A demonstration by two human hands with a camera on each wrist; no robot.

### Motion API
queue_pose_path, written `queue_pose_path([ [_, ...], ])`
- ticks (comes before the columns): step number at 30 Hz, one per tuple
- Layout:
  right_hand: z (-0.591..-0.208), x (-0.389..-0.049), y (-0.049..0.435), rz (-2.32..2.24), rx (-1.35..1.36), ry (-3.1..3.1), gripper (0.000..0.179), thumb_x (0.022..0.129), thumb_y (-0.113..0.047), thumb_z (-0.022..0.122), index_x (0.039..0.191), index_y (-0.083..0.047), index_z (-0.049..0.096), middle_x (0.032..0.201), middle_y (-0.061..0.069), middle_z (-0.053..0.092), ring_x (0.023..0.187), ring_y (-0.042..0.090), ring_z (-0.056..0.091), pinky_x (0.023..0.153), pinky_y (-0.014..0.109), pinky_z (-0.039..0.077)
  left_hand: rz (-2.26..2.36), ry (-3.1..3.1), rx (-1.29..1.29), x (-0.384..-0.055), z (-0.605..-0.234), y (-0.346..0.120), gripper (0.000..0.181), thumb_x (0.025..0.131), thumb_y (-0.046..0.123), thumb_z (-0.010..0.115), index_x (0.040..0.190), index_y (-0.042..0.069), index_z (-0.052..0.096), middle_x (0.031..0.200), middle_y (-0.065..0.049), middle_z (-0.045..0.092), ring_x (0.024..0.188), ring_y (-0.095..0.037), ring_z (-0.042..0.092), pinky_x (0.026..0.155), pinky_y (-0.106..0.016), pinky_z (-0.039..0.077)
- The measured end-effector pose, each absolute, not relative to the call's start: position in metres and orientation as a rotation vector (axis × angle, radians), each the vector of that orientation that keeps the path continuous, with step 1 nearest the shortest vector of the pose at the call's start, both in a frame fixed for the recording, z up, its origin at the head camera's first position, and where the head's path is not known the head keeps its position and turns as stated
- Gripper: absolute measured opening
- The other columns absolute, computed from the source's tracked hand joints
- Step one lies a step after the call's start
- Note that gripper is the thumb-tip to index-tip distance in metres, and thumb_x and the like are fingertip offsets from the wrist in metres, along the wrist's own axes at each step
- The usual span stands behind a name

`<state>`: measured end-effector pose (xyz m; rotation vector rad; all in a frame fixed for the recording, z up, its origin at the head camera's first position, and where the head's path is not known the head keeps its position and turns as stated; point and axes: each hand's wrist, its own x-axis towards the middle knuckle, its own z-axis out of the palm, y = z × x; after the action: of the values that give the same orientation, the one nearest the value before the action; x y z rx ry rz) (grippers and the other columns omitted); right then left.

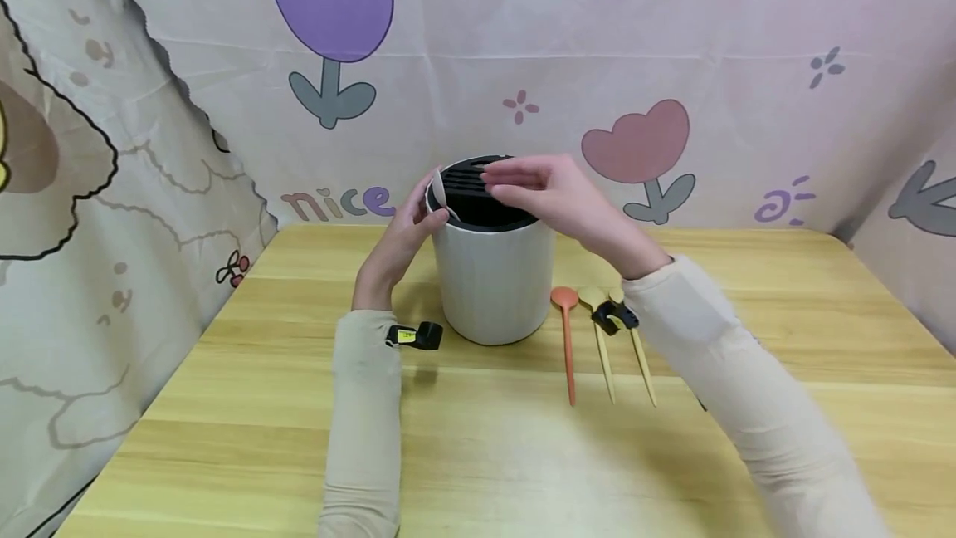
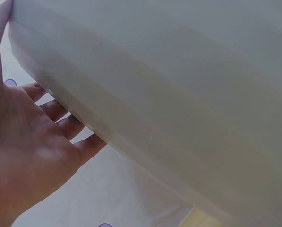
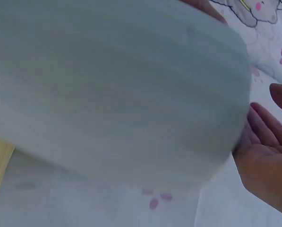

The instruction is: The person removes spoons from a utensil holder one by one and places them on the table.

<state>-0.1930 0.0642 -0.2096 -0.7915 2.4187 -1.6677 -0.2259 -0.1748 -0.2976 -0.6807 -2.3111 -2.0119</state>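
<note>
A white ribbed utensil holder (image 1: 493, 285) stands upright on the table, with a black slotted insert (image 1: 465, 181) in its top. My left hand (image 1: 407, 231) grips its left rim, thumb at the front; the left wrist view shows the fingers (image 2: 70, 126) bent against the outer wall. A white curved piece (image 1: 438, 189) sticks up inside the rim by that thumb; its kind is unclear. Above the insert, my right hand (image 1: 556, 193) hovers with fingers extended and nothing visible in them. In the right wrist view that hand (image 3: 268, 151) is beside the holder's top edge.
Right of the holder lie an orange spoon (image 1: 564, 299), a pale yellow spoon (image 1: 602, 347) and another yellow spoon (image 1: 642, 364), the last partly hidden by the right wrist camera (image 1: 616, 318). A printed curtain (image 1: 463, 40) hangs behind the wooden table (image 1: 246, 405).
</note>
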Motion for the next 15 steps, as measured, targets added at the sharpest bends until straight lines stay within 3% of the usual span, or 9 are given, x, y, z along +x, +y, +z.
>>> queue_pose_path([
  [15,-0.202,-0.203,0.001,-1.475,-0.701,2.591,0.033,0.091,-0.015,0.068,0.122,-0.003,0.067,0.108,0.009,0.071,0.102,0.013,0.065,0.088,0.024,0.049,-2.083,-2.256,-0.751,-0.227,-0.301,-0.177,0.118,0.067,0.074,0.069,0.156,0.015,0.017,0.155,-0.009,0.024,0.139,-0.022,0.026,0.113,-0.045,0.021],
])
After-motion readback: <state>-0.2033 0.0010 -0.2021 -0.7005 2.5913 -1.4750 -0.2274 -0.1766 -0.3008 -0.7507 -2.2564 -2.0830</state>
